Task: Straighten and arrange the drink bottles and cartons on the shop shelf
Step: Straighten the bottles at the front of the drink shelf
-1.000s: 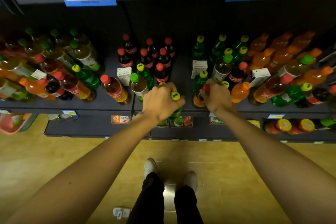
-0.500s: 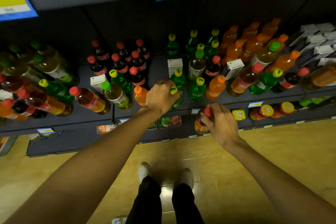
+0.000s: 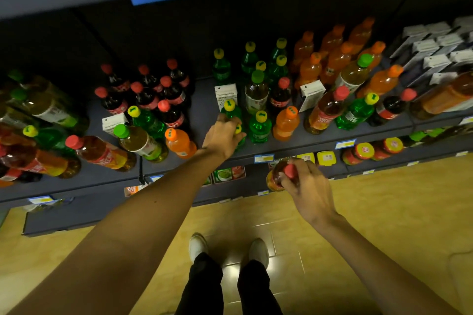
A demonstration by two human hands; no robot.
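Right hand (image 3: 308, 186), nearest, now drawn clear of the shelf (image 3: 294, 147) over the floor, fingers closed round the neck of a red-capped amber bottle (image 3: 277, 178) lifted off the front row a second ago. Beyond, left hand (image 3: 222, 137) grips a yellow-capped green bottle (image 3: 239, 133) at the shelf edge; the removed bottle probably awaits re-sorting

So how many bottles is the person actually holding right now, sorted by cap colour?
yellow-capped green bottle, in the left hand: 1
red-capped bottle, in the right hand: 1
Total: 2
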